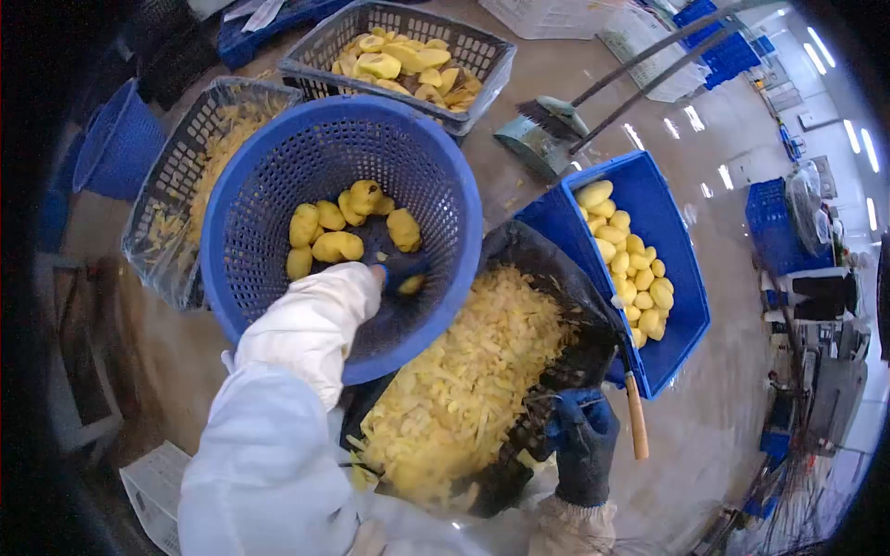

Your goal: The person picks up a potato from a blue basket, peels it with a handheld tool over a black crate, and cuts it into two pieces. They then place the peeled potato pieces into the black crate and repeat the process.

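Note:
My left hand (pixel 397 274), in a dark blue glove, reaches into the round blue basket (pixel 445 320). The sleeve and basket's shade hide most of its fingers; a small potato (pixel 412 284) is right beside it. Several unpeeled-looking yellow potatoes (pixel 337 246) lie on the basket's bottom. Gloved too, my right hand (pixel 584 440) is curled at the edge of a black-lined container (pixel 593 343) heaped with peelings (pixel 473 389); whatever its fingers hold is unclear. A wooden-handled tool (pixel 637 417) leans against the blue crate (pixel 681 347) of smooth yellow potatoes (pixel 630 264).
Behind the basket, a lined black crate (pixel 482 111) holds cut pieces. Another crate (pixel 153 199) with peelings stands left, beside a blue basket (pixel 120 144). A long-handled dustpan (pixel 540 144) and brush are on the wet floor. A person (pixel 811 295) is partly visible far right.

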Demonstrator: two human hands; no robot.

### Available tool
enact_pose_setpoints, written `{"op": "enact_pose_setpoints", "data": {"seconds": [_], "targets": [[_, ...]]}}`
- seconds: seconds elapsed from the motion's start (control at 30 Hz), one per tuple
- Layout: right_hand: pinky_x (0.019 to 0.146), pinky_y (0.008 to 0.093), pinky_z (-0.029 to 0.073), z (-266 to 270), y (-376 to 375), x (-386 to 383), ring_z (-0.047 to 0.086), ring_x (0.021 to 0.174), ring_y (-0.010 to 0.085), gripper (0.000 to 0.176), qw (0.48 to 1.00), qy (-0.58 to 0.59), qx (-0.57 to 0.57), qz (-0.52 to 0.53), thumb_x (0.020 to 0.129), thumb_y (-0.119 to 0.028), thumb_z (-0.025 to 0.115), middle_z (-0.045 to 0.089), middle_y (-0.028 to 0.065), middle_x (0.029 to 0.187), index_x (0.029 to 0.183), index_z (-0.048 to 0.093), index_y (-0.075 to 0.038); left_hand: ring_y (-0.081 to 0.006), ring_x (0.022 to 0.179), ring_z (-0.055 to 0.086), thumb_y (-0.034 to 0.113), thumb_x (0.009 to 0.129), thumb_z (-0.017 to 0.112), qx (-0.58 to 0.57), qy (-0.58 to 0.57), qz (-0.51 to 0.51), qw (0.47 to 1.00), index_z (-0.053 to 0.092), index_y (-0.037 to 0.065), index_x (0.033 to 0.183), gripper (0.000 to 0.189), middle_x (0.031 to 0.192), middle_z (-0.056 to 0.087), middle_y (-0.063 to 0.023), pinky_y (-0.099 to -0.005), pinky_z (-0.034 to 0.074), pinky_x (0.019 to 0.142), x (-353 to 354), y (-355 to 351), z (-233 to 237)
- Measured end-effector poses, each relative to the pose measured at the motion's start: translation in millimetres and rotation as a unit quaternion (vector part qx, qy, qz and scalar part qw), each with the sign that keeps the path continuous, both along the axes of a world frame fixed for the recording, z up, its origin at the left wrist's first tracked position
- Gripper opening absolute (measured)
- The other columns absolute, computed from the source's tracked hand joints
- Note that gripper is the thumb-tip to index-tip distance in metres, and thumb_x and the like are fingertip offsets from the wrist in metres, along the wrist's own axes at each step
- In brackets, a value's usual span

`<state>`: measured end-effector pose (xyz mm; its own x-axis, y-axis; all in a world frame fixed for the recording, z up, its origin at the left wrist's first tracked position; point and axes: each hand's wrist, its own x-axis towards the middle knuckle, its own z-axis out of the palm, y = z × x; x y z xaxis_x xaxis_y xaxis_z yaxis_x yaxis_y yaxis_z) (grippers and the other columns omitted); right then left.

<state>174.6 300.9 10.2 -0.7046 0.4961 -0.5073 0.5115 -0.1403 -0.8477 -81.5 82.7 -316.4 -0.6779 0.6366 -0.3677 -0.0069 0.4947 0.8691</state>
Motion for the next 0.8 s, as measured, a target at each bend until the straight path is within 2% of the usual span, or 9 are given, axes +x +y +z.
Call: {"op": "enact_pose_setpoints", "data": {"seconds": [0.13, 0.3, 0.43, 0.47, 0.53, 0.6, 0.63, 0.73, 0.8], "targets": [[0.047, 0.0204, 0.040, 6.0, -4.8, 16.1, 0.054, 0.055, 0.0093, 0.010, 0.997, 0.075, -0.005, 0.009, 0.084, -0.009, 0.065, 0.059, 0.0034, 0.068, 0.087, 0.059, -0.002, -0.0202, 0.078, 0.065, 0.035, 0.090, 0.056, 0.264, -0.377, 0.121, 0.880, 0.059, 0.002, 0.103, 0.035, 0.094, 0.066, -0.0099, -0.0358, 0.055, 0.073, 6.3, 0.0, 94.1], [0.048, 0.0205, 0.040, 16.2, -21.2, 34.1, 0.054, 0.056, 0.0089, 0.011, 0.978, 0.197, -0.033, 0.052, 0.083, -0.007, 0.066, 0.060, 0.0049, 0.069, 0.089, 0.059, -0.002, -0.0177, 0.075, 0.064, 0.036, 0.089, 0.059, 0.363, -0.524, 0.107, 0.763, 0.060, 0.006, 0.099, 0.032, 0.088, 0.066, -0.0083, -0.0323, 0.056, 0.068, 71.1, 9.4, 254.9], [0.048, 0.0210, 0.040, 19.5, -65.4, 43.1, 0.053, 0.055, 0.0071, 0.011, 0.922, 0.350, 0.099, 0.133, 0.081, -0.008, 0.069, 0.060, 0.0034, 0.067, 0.088, 0.062, -0.002, -0.0170, 0.078, 0.064, 0.033, 0.088, 0.060, 0.366, -0.430, 0.122, 0.816, 0.059, 0.004, 0.105, 0.033, 0.087, 0.065, -0.0069, -0.0285, 0.054, 0.068, 164.2, 24.6, 341.2], [0.048, 0.0212, 0.040, 17.9, -70.3, 46.8, 0.052, 0.055, 0.0066, 0.012, 0.881, 0.390, 0.195, 0.183, 0.080, -0.008, 0.070, 0.061, 0.0026, 0.067, 0.087, 0.063, -0.002, -0.0167, 0.078, 0.064, 0.032, 0.089, 0.059, 0.426, -0.130, 0.070, 0.893, 0.058, 0.004, 0.107, 0.034, 0.087, 0.065, -0.0070, -0.0282, 0.053, 0.068, 192.7, 23.6, 345.3], [0.048, 0.0214, 0.040, 23.9, -64.1, 52.0, 0.052, 0.055, 0.0063, 0.012, 0.897, 0.372, 0.166, 0.170, 0.080, -0.009, 0.071, 0.061, 0.0017, 0.068, 0.087, 0.063, -0.003, -0.0165, 0.078, 0.064, 0.031, 0.089, 0.058, 0.445, 0.184, 0.014, 0.876, 0.058, 0.003, 0.109, 0.035, 0.087, 0.065, -0.0072, -0.0279, 0.053, 0.067, 223.7, 27.1, 354.3], [0.047, 0.0229, 0.040, 29.9, -45.4, 52.6, 0.052, 0.054, 0.0068, 0.009, 0.946, 0.311, 0.000, 0.097, 0.082, -0.011, 0.067, 0.059, -0.0009, 0.067, 0.086, 0.064, -0.004, -0.0179, 0.083, 0.063, 0.031, 0.091, 0.055, 0.471, -0.429, 0.025, 0.770, 0.056, 0.002, 0.116, 0.038, 0.095, 0.064, -0.0089, -0.0308, 0.053, 0.069, 237.9, 33.9, 361.6], [0.048, 0.0240, 0.040, 11.2, -20.1, 43.8, 0.052, 0.054, 0.0081, 0.007, 0.934, 0.351, -0.017, 0.069, 0.084, -0.012, 0.062, 0.057, -0.0015, 0.068, 0.085, 0.063, -0.005, -0.0206, 0.086, 0.062, 0.032, 0.092, 0.051, 0.408, -0.472, 0.026, 0.781, 0.054, 0.003, 0.118, 0.039, 0.101, 0.062, -0.0107, -0.0346, 0.053, 0.072, 230.2, 28.9, 333.9], [0.055, 0.0252, 0.043, 5.2, 36.2, 42.5, 0.053, 0.061, 0.0107, 0.005, 0.855, 0.371, 0.359, 0.053, 0.084, -0.009, 0.059, 0.056, 0.0001, 0.072, 0.086, 0.062, -0.006, -0.0233, 0.089, 0.062, 0.036, 0.093, 0.051, 0.385, -0.361, -0.026, 0.849, 0.053, 0.003, 0.118, 0.042, 0.105, 0.061, -0.0119, -0.0354, 0.053, 0.076, 238.2, 27.2, 327.2], [0.059, 0.0251, 0.044, 1.5, 26.5, 49.4, 0.054, 0.065, 0.0117, 0.007, 0.766, 0.343, 0.535, 0.094, 0.083, -0.007, 0.061, 0.057, 0.0009, 0.075, 0.089, 0.062, -0.005, -0.0254, 0.090, 0.062, 0.042, 0.091, 0.052, 0.450, -0.492, 0.028, 0.745, 0.051, 0.003, 0.120, 0.048, 0.104, 0.062, -0.0132, -0.0364, 0.053, 0.078, 222.8, 34.8, 313.1]]}}
